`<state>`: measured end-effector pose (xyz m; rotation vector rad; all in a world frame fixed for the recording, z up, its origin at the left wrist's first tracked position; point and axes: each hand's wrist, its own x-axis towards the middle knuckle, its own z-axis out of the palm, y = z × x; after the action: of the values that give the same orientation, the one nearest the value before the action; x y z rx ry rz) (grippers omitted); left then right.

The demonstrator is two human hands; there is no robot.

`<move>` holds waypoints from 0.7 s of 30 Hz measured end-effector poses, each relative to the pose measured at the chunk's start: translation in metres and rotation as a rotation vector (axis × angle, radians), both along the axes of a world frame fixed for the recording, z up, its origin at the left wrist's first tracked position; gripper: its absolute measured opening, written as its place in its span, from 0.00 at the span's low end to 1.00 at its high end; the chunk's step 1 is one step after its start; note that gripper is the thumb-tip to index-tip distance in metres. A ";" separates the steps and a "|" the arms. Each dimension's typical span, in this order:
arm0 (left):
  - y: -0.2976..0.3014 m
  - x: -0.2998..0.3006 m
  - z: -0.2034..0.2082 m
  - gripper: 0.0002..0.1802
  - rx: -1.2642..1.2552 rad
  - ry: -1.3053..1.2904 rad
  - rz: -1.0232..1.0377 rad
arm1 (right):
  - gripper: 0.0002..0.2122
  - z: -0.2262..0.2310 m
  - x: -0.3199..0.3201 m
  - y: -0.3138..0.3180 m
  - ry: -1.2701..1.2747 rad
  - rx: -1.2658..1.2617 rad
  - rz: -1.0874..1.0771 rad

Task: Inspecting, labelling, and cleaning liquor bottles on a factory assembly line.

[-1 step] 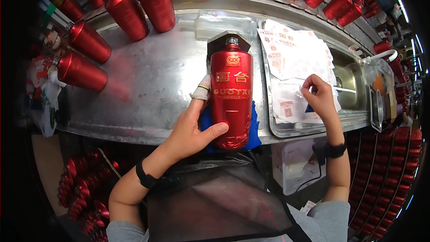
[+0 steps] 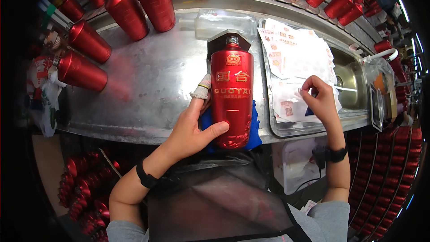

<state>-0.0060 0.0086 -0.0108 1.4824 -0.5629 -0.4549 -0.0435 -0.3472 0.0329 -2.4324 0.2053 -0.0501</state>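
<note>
A glossy red bottle point(image 2: 232, 107) with gold lettering and a bare neck lies on its back in front of me, neck pointing away. Its lower end rests on a blue cloth point(image 2: 255, 125); a dark angular stand point(image 2: 216, 45) shows behind the neck. My left hand point(image 2: 195, 127) is closed round its left side, thumb on the front. One left finger wears a white cover with a yellow band. Over the printed white sheets point(image 2: 298, 56) on a metal tray point(image 2: 299, 130), my right hand point(image 2: 320, 97) pinches thumb and forefinger together. Whatever lies between those fingertips is too small to make out.
Several red bottles point(image 2: 156, 4) stand at the left and along the conveyor point(image 2: 295, 6) at the back. A clear plastic container point(image 2: 225, 24) sits behind the stand. To the right are a sink point(image 2: 351, 78) and white tap point(image 2: 385, 57). Stacked red bottles point(image 2: 387, 175) fill the lower right.
</note>
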 end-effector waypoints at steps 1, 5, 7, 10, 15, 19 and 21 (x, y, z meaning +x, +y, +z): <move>-0.001 -0.002 0.001 0.54 -0.025 0.023 0.009 | 0.03 0.018 -0.008 0.025 -0.030 0.009 0.007; 0.000 -0.002 0.005 0.49 -0.109 0.177 0.009 | 0.06 0.068 -0.021 0.096 -0.003 0.285 0.242; 0.000 0.001 0.000 0.47 -0.203 0.217 0.021 | 0.06 0.074 -0.008 0.119 -0.045 0.315 0.349; -0.002 0.006 0.003 0.49 -0.285 0.286 0.035 | 0.06 0.054 0.014 0.133 -0.123 0.336 0.474; -0.010 -0.001 0.005 0.56 -0.015 -0.011 0.093 | 0.06 0.035 0.021 0.142 -0.075 0.344 0.395; -0.009 0.000 0.004 0.56 0.010 -0.044 0.088 | 0.05 0.033 0.020 0.145 -0.118 0.320 0.387; -0.008 0.001 0.005 0.56 0.007 -0.046 0.080 | 0.05 0.033 0.019 0.149 -0.154 0.308 0.277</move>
<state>-0.0053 0.0010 -0.0063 1.5189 -0.5369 -0.3616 -0.0244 -0.1982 0.0660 -2.1171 -0.1818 -0.0759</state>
